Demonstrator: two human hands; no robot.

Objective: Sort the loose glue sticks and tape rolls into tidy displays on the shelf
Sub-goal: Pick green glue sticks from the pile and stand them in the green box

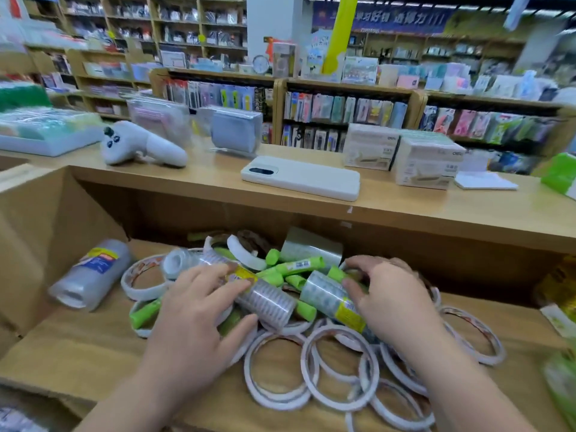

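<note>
Left hand (199,310) grasps tape pack (271,302), axis 10-to-4; right hand (392,300) grasps second pack (324,296); glue sticks (296,267) 12 o'clock, between hands.

One view, head-worn, wide-angle; looks forward and down over pale wooden counter top (436,213) into open wooden shelf bay (71,353) beneath; close range: left hand (193,310) and right hand (396,297) fill lower frame; heap of clear tape packs, white tape rings and green glue sticks (293,268) at lower centre; far field: blurred wooden store shelving (343,88); straight lines bow toward frame edges.
</note>
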